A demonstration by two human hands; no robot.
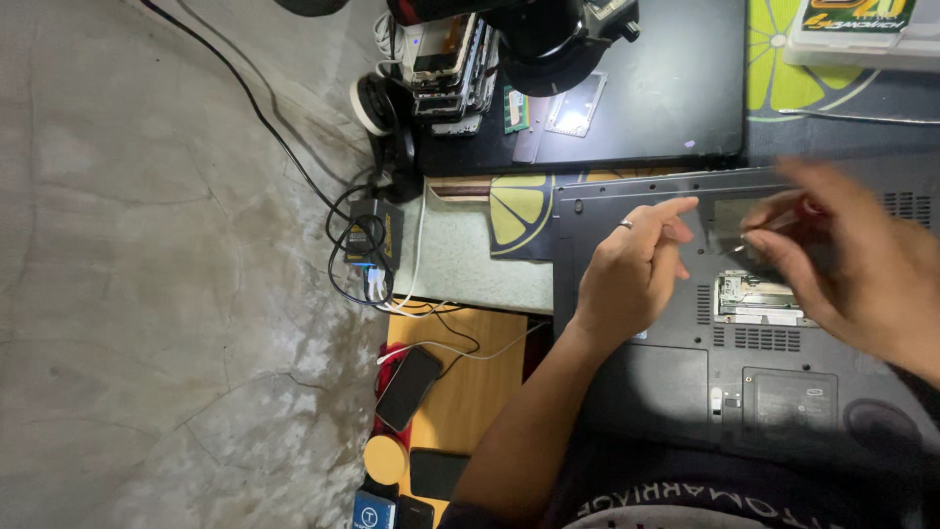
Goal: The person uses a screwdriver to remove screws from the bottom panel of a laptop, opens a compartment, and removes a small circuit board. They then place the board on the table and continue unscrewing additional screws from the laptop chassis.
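Nearest the person, the grey underside of an overturned laptop (685,392) lies across the lap, and both hands work over it. The left hand (632,269) rests on the laptop's bottom panel with its fingers loosely curled, a ring on one of them, and the forefinger stretched out so that its tip touches the edge of an open rectangular bay (729,216) in the panel; it grips nothing. The right hand (847,260) is blurred with motion just to the right of the left one, its fingers and thumb drawn together above the same bay around something small with a trace of red; what that thing is cannot be told, nor how firmly it is pinched. Just below the right hand's fingertips sits a second open bay showing a metal memory slot (754,294). To the left of the left forearm, on a low wooden table (470,382), lies a black phone (408,388) with a white cable (460,348) trailing past it. Farther left, a small black adapter (372,235) sits wrapped in black cords. Beyond the hands, at the far side, lies another closed black laptop (666,88) carrying a green memory module (516,110) and a metal cover plate (575,104).
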